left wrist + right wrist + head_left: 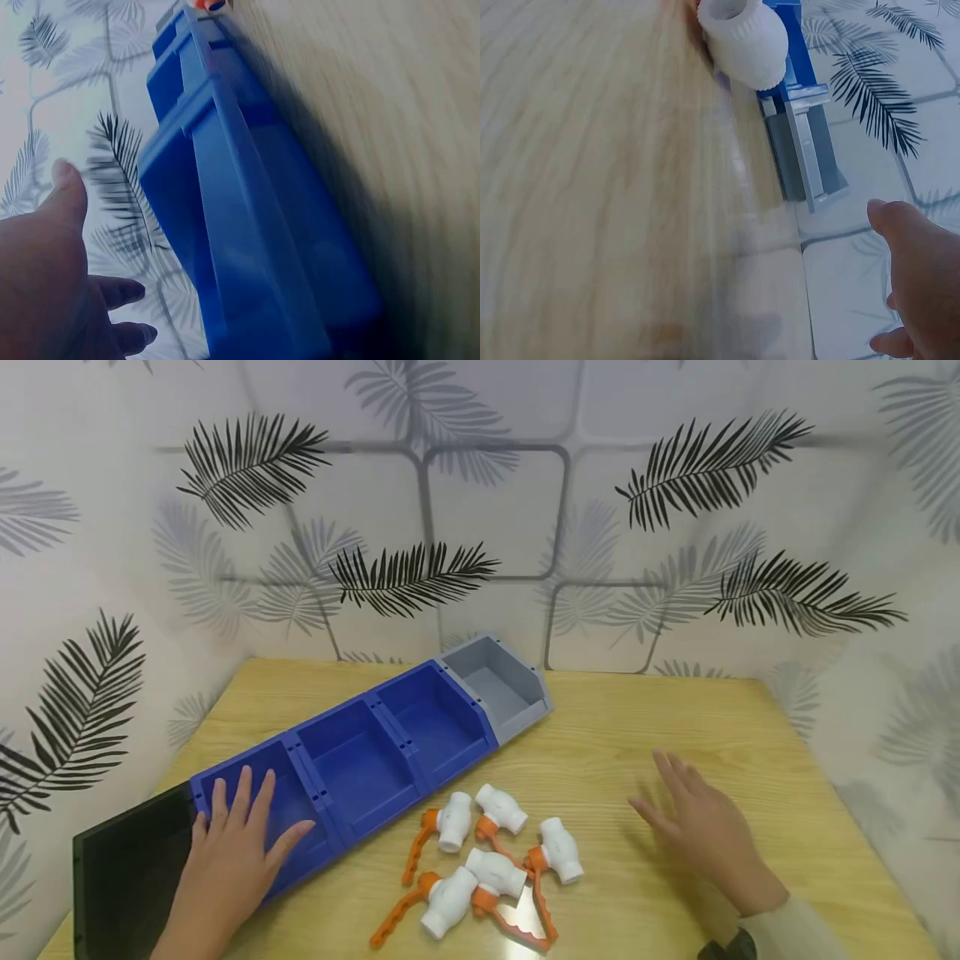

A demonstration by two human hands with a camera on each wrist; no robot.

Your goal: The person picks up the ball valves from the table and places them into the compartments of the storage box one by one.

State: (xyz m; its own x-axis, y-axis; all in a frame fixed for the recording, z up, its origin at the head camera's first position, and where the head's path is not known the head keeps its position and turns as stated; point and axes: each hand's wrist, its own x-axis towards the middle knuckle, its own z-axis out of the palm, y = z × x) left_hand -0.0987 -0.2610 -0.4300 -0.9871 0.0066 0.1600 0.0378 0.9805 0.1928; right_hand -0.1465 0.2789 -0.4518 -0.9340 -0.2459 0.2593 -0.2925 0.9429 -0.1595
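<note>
Wall (pixel 487 510), leaf-printed, behind the bench (pixel 645 718). Diagonal row on the bench: black bin (pixel 135 868) at near left, three blue bins (pixel 362 772), grey bin (pixel 493 692) at far end. Left hand (pixel 228 860) over the blue bin next to the black one, fingers spread, thumb out; contact with the bin: can't tell. Right hand (pixel 703 827) above the bench's right side, fingers extended, thumb apart from them. Five white valves (pixel 497 872) clustered on the bench between the hands, in front of the blue bins. Orange handles (pixel 395 921) on all five
</note>
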